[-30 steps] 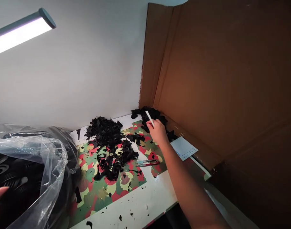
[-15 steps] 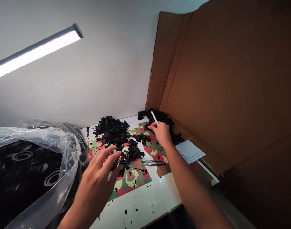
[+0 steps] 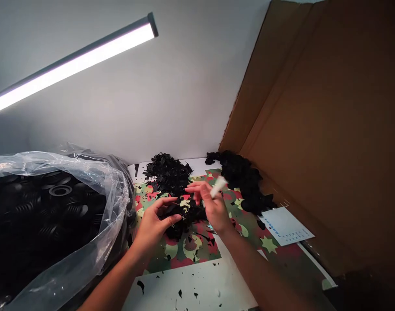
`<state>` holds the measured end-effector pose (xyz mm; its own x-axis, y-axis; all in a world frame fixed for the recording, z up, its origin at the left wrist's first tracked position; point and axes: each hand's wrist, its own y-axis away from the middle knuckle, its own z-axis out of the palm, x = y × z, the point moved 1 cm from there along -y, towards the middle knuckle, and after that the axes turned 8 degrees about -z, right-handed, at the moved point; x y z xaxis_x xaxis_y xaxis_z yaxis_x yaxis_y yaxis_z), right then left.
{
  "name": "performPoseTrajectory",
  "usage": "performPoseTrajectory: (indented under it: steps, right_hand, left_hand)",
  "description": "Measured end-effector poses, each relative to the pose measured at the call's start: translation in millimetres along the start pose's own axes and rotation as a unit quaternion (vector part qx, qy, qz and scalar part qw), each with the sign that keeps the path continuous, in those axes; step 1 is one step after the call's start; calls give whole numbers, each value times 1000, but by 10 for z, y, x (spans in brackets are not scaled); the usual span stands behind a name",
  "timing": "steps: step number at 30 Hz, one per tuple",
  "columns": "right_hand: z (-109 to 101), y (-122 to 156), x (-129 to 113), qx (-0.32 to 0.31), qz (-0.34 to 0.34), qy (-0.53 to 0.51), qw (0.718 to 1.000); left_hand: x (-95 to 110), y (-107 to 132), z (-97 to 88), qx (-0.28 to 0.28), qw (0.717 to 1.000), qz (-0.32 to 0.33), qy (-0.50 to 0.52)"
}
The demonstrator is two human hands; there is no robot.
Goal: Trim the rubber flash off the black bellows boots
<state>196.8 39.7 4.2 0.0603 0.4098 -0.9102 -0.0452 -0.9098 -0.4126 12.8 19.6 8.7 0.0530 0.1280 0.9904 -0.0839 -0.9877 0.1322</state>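
My left hand (image 3: pixel 157 220) hovers at the left side of the black scraps (image 3: pixel 184 220) in the middle of the table, thumb and fingers apart, nothing visibly gripped. Across from it, my right hand (image 3: pixel 213 207) is closed around a white, thin-handled tool (image 3: pixel 218 186), blurred by motion; its working end is hidden. A taller heap of black shreds (image 3: pixel 168 170) lies behind both hands. Farther right, dark rounded black pieces (image 3: pixel 241 172) are piled against the cardboard. Beneath everything spreads a camouflage-patterned sheet (image 3: pixel 269 244) in green, red and yellow.
On the left stands a clear plastic bag (image 3: pixel 118 190) full of black ribbed rubber-like parts (image 3: pixel 59 190). A tall cardboard sheet (image 3: pixel 314 129) walls off the right. A white printed card (image 3: pixel 286 225) lies beside it, and a tube lamp (image 3: pixel 87 56) hangs above.
My right hand has moved from the back right pile to the middle scraps, still holding the white tool. My left hand has drawn closer to the scraps. The view has shifted.
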Motion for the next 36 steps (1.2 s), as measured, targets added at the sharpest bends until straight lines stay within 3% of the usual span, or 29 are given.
performPoseTrajectory:
  steps: [2,8,18,27,31,36]
  right_hand:
    - [-44,39,-35,4,-49,-17,999]
    - [-47,130,-137,-124,-78,-19,989]
    - [-14,145,-175,-115,-135,13,984]
    - [-33,130,-184,-201,-172,83,961]
    - [-12,129,-138,-221,-230,119,940]
    - [86,164,-45,-182,-292,170,924]
  left_hand:
    - [-10,7,-4,-2,999,-24,33]
    - [64,30,-29,-4,997,-70,29]
    - [107,57,-14,10,998,-63,-8]
    - [108,73,-3,-10,998,-59,-12]
    - [77,69,-4,-11,998,-63,-23]
    - [87,99,13,30,998,-27,-54]
